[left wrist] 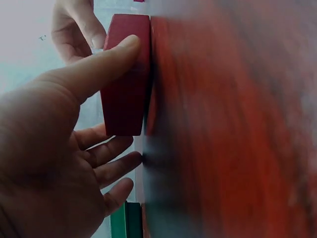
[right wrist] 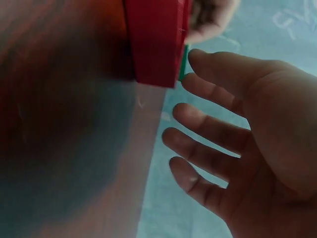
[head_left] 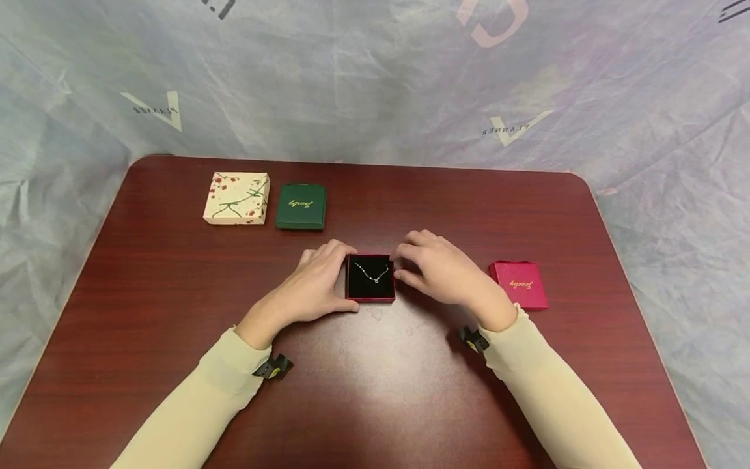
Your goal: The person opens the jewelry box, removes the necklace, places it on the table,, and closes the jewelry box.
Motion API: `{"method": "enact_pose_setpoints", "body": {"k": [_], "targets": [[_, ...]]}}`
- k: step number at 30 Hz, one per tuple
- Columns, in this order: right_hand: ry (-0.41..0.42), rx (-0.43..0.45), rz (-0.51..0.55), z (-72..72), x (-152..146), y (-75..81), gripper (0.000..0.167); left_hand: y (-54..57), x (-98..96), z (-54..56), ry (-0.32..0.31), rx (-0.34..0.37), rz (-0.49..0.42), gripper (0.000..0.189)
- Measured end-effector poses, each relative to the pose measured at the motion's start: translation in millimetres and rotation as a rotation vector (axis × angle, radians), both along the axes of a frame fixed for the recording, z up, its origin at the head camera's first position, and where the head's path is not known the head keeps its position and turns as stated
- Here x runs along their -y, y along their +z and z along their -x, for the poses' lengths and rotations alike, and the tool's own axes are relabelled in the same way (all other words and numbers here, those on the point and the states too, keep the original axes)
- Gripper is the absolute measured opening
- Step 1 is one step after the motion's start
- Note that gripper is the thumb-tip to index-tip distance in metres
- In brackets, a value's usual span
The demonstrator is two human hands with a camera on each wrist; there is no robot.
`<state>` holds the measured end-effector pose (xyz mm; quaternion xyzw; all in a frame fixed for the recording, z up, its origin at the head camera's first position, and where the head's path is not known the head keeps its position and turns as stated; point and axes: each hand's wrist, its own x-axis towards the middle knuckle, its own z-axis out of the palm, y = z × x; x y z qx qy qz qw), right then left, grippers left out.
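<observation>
An open red jewelry box (head_left: 371, 299) sits on the table between both hands. On its black lining lies a thin silver necklace (head_left: 376, 281) with a small pendant, curved in a V. My left hand (head_left: 313, 283) grips the box from the left, thumb along the near wall and fingers at the far side; the left wrist view shows the thumb (left wrist: 116, 57) flat on the red wall. At the box's right edge is my right hand (head_left: 436, 267), thumb and fingertips loosely bent close by the rim. Seen from the right wrist, its fingers (right wrist: 203, 148) are spread apart beside the box.
A magenta-red lid (head_left: 519, 284) with gold lettering lies to the right, by the right forearm. Behind the left hand stand a green jewelry box (head_left: 301, 207) and a cream floral box (head_left: 237, 198). Grey printed sheeting (head_left: 351, 85) hangs beyond the table (head_left: 375, 391).
</observation>
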<state>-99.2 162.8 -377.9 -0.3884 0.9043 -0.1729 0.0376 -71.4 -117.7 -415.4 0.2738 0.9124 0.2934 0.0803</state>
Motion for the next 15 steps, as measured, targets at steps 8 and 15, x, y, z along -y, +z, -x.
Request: {"method": "enact_pose_setpoints", "body": {"k": [8,15], "targets": [[-0.057,-0.118,-0.08,-3.1,21.6,-11.7,0.017,-3.6,0.1,0.9,0.008,0.025,0.021,0.092],[-0.176,-0.259,-0.202,-14.1,40.6,-14.9,0.01,-3.1,-0.3,0.7,0.01,0.027,0.024,0.091]]}}
